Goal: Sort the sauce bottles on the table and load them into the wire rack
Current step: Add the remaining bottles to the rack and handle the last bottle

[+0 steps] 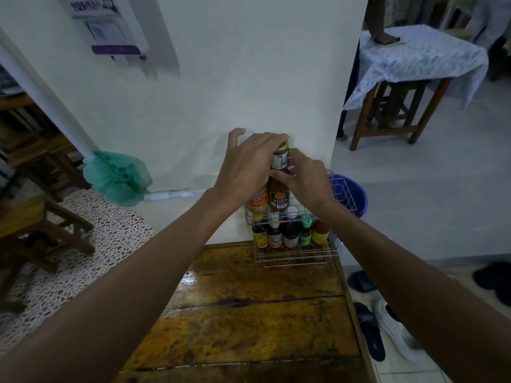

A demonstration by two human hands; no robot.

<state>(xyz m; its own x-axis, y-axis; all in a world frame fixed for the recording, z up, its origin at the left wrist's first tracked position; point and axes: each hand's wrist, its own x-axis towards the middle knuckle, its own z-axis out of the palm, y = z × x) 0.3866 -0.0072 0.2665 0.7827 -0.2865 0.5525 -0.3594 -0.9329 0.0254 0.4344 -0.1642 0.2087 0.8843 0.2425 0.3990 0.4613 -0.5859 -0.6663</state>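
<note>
A white wire rack (296, 257) stands at the far end of the wooden table (249, 313), against the wall. Its lower tier holds several small sauce bottles (290, 236). In the upper tier stand an orange-labelled bottle (257, 201) and a tall red sauce bottle (278, 193) with a gold cap. My left hand (246, 164) wraps the tall bottle's neck from the left, its fingers over the cap. My right hand (307, 181) pinches the same neck from the right.
A blue bucket (355, 194) sits on the floor behind the rack's right side. A green mop head (116, 176) leans on the wall to the left. Shoes (387, 327) lie on the floor right of the table. A cloth-covered table (414, 59) stands far right.
</note>
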